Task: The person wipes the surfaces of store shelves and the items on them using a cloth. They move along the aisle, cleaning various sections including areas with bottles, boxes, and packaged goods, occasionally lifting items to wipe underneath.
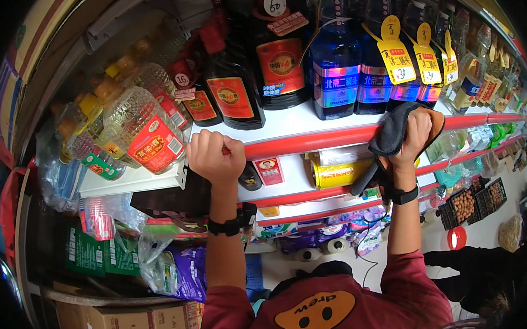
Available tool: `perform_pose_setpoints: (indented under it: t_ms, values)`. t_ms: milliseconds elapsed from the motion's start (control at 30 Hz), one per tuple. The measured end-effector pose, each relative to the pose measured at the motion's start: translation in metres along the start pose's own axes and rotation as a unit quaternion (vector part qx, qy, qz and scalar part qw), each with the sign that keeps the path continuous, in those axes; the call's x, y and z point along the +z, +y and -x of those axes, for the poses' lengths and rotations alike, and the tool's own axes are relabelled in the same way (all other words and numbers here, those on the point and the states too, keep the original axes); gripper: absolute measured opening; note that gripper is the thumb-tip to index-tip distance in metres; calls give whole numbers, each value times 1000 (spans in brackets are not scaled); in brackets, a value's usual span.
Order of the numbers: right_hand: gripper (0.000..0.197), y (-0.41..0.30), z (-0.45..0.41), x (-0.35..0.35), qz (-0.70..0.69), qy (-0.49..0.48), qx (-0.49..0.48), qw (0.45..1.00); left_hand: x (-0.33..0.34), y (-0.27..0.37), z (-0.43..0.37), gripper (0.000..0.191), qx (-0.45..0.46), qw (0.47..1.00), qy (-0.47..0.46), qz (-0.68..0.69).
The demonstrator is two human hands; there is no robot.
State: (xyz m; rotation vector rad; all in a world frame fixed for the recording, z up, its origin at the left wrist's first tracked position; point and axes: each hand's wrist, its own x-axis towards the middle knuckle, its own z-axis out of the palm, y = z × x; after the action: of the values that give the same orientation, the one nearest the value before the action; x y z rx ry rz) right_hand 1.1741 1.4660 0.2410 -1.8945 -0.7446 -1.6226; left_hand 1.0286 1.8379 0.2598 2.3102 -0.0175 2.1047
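My left hand is curled into a fist around the left end of the red shelf edge strip. In my right hand is a dark grey cloth with an orange-brown side, pressed against the same strip farther right. Part of the cloth hangs below the shelf edge. Behind my left hand stand dark liquor bottles with red labels. Blue glass liquor bottles, some with yellow price tags, stand close behind the cloth. Left of my left hand, a large clear jug with a red label leans on a white shelf.
Lower shelves hold a yellow canister and a red box. Bags of laundry goods lie near the floor. Cardboard boxes sit at lower left. Black crates of eggs and a red tub stand on the floor at right.
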Motion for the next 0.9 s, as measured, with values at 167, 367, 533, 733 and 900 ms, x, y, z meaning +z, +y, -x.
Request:
perform_pose_setpoints:
  t_ms: [167, 367, 533, 733, 900]
  values:
    - [44, -4, -4, -1, 0, 0, -1, 1000, -1, 3, -2, 23, -6, 1000, 0, -7]
    - [40, -9, -5, 2, -19, 16, 23, 999, 4, 1, -1, 27, -10, 1000, 23, -7]
    - [40, -11, -5, 4, -6, 9, 35, 999, 2, 1, 0, 27, -12, 1000, 16, -16]
    - [39, 2, 5, 9, 41, 23, 19, 999, 1, 3, -2, 26, -11, 1000, 16, -11]
    - [39, -9, -1, 7, 24, 29, 21, 999, 2, 1, -2, 28, -6, 1000, 16, -10]
